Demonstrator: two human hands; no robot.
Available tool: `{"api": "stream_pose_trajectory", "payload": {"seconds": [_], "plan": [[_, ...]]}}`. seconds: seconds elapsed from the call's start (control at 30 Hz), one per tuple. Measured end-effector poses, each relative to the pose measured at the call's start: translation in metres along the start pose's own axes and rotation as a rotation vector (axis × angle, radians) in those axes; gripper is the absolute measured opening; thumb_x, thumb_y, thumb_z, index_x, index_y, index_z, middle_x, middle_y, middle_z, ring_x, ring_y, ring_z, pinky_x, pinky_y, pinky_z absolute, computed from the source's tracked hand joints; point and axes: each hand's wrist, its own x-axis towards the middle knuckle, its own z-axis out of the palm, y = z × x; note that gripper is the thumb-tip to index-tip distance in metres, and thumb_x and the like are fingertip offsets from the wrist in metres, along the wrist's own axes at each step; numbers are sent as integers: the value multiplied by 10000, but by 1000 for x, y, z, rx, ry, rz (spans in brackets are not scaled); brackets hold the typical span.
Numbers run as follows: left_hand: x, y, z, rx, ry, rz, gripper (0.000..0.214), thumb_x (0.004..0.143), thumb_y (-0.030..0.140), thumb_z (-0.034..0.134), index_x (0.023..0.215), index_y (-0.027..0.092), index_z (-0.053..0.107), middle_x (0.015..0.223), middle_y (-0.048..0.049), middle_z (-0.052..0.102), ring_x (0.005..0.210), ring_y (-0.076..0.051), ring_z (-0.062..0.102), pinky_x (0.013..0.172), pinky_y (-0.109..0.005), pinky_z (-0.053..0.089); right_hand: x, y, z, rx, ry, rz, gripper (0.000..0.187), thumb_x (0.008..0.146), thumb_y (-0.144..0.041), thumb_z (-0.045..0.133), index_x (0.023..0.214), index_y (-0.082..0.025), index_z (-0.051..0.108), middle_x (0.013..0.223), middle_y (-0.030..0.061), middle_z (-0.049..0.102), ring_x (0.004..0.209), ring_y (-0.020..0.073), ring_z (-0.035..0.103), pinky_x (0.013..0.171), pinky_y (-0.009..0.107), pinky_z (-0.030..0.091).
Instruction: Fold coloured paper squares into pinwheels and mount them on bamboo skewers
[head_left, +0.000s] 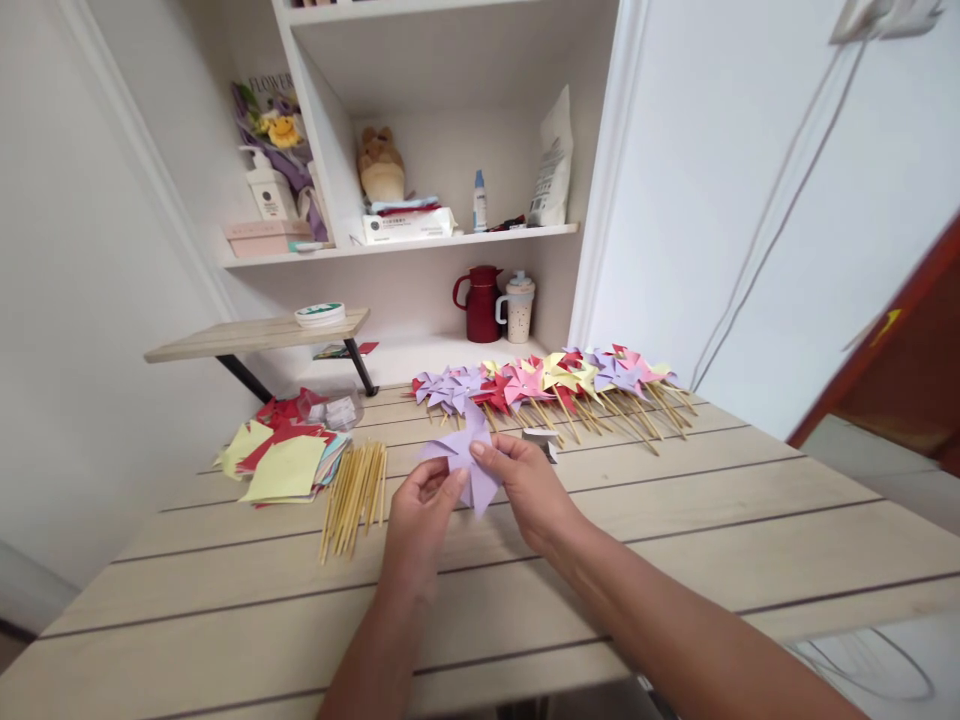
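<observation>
A lavender paper pinwheel [471, 452] with folded blades is held above the table between both hands. My left hand [426, 505] pinches its lower left side, thumb on the front. From the right, my right hand [525, 485] grips it with the thumb near its centre. Whether a stick is behind it, I cannot tell. To the left of my hands lies a bundle of thin wooden sticks [356, 495]. Beyond them is a stack of coloured paper squares [289, 468]. Finished pinwheels on sticks [529, 382] lie in a row at the back of the table.
A small raised wooden shelf [225, 338] with black legs carries a round white tape-like item [320, 315]. Under it sits a clear plastic container [334, 410]. A small dark box [541, 443] lies behind my right hand. A red jug [482, 305] and a cup [519, 308] stand behind.
</observation>
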Motion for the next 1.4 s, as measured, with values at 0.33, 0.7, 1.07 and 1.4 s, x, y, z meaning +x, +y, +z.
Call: {"api": "stream_pose_trajectory", "payload": {"seconds": [0.33,0.7,1.07,1.4], "plan": [[12,22,13,45,-196,-68,367,675,373,830,934,129,741,927,-100,745,860,-195,655,823,-303,487,5,-4,-2,141,73,-66,295,653,-422,847,737,-167,726,672,6,676,607,131,544,593,256,414],[17,10,27,34,-123,18,312,679,379,810,885,156,740,809,-48,723,803,-186,657,728,-264,492,6,-2,1,80,148,-125,330,644,-438,836,702,-152,684,582,-19,589,532,95,448,514,229,348],[12,-2,30,-85,0,42,294,650,367,834,827,154,737,806,-51,740,732,-162,660,692,-253,504,5,0,0,40,165,-144,326,666,-459,812,716,-172,665,592,-22,571,534,114,437,523,255,345],[10,-8,27,-134,19,57,291,674,398,826,811,173,704,742,-6,690,677,-127,615,643,-225,474,2,4,3,-30,145,-151,327,681,-450,802,665,-176,626,568,-44,520,541,107,404,539,250,324]]}}
